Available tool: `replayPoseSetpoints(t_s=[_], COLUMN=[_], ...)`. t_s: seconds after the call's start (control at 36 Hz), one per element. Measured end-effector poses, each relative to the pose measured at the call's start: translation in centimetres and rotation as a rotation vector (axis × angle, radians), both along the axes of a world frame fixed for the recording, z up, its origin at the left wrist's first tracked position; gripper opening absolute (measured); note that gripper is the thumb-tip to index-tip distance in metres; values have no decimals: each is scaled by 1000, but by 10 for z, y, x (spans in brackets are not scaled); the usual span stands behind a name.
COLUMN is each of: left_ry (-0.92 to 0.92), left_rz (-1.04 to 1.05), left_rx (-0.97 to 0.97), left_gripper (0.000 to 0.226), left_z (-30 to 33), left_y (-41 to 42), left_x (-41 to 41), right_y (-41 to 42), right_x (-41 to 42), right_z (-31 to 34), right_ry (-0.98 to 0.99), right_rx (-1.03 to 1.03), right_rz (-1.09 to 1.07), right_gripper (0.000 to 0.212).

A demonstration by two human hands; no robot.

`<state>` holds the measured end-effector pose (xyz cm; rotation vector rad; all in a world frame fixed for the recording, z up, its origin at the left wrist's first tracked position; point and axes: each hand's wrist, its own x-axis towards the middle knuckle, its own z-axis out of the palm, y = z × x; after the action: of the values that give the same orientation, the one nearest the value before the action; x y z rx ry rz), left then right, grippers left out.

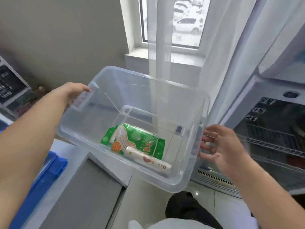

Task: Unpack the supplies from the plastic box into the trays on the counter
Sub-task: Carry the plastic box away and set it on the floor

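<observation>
A clear plastic box (pixel 179 180) is held up in the air, tilted, above the counter edge. Inside it lie a green printed packet (pixel 148 139) and a white roll (pixel 148 160) resting on top of the packet. My left hand (pixel 74 92) grips the box's left handle. My right hand (pixel 219 146) is at the box's right end with its fingers spread against the wall and handle. A blue tray (pixel 44 177) sits on the counter at the lower left, only partly in view.
A grey counter (pixel 85 187) runs along the lower left. A glass-door fridge (pixel 272 129) with wire shelves stands to the right. Behind the box are a window (pixel 186 22) and a sheer curtain (pixel 163 47). A shelf with items is at far left.
</observation>
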<state>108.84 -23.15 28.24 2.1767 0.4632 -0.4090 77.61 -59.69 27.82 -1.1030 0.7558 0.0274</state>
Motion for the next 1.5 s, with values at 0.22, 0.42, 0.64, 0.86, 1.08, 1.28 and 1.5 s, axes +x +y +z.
replayPoseSetpoints(t_s=[0.22,0.42,0.64,0.86,1.08,1.28,1.5], left_ry=[26,108,54,142,269,156,209], left_rz=[116,330,684,822,951,1028,1140], left_rx=[34,-7,-48,-253,-454,-512,-540], left_gripper=[10,10,41,54,15,29,15], left_z=[-48,-43,-61,-131,-127,-131,-161], left_y=[29,91,205,313,412,528,675], left_x=[122,188,238,323,402,477,541], right_y=[12,52,145,253,372,482,660], right_x=[174,352,542,718,846,944,1077], right_z=[-65,-103,-116,-133,-108,-104,-137], right_ry=[161,289,307,433,462,378,310], right_rx=[-9,-2,-61,-209,-329,-360,-289], right_rz=[79,236,531,699,752,778,915], right_gripper=[22,31,38,41,24,43,18])
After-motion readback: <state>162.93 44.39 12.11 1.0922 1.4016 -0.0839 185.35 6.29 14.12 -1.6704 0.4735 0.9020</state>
